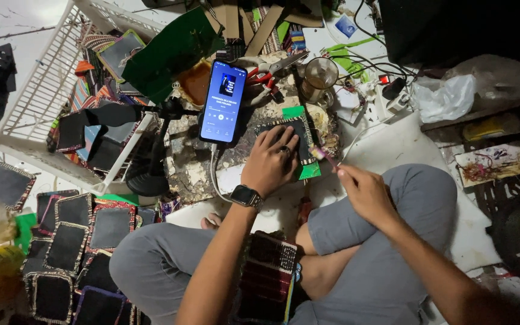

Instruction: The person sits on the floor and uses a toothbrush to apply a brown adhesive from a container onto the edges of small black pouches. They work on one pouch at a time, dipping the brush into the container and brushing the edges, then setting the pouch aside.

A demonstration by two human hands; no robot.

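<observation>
The person is sitting cross-legged on the floor, and there is very little free room around the hands. The left hand (270,161) is lying flat with its fingers spread, pressing down on a dark fabric patch (296,135) with a patterned border. The patch is sitting on a green sheet (308,170) that is sticking out at its top and bottom. The patch's long side is running away from the person, tipping a little to the left. A phone (222,101) on a black stand (151,174) is standing just beside the patch on the left, so that side is tight. A glass jar (320,75) and red-handled scissors (266,69) are crowding the far edge.

The right hand (365,192) is pinching a thin brush (326,156) between its fingers. The brush tip is pointing up and left, reaching the patch's right edge. The right side, over a pale board (392,147), is the most open spot.

The work surface under the patch is looking crusty and messy. A white basket (43,90) full of fabric pieces is sitting at the far left. Many finished dark patches (67,247) are lying in rows by the person's left knee. The room is looking dim and cluttered.
</observation>
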